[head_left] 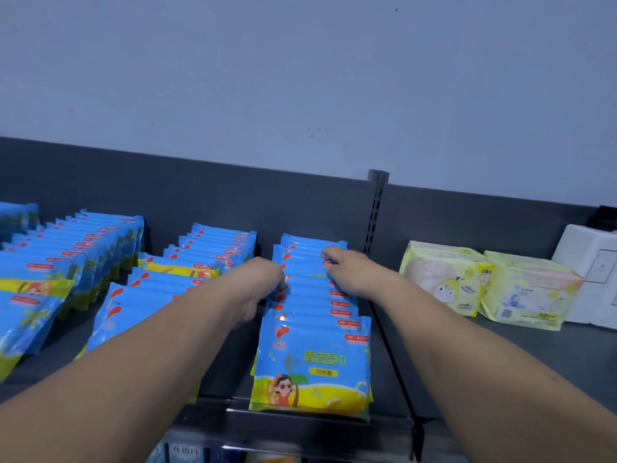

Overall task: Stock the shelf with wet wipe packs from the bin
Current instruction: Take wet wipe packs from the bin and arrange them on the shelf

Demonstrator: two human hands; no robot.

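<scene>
Blue and yellow wet wipe packs stand in overlapping rows on a dark shelf (pixel 394 379). Both my hands are on the rightmost row of wet wipe packs (pixel 314 359), near its back half. My left hand (pixel 263 282) is curled against the left edges of those packs, its fingers hidden behind the knuckles. My right hand (pixel 347 267) lies over the top right edges of the same packs, fingers pointing left. The middle row (pixel 200 259) and the left row (pixel 83 248) stand apart from my hands. No bin is in view.
A vertical slotted upright (pixel 375 208) and a thin divider rail (pixel 394 355) border the row on the right. Beyond it stand two pale yellow tissue packs (pixel 444 279) and a white box (pixel 591 262). The shelf's front lip (pixel 300 426) is below.
</scene>
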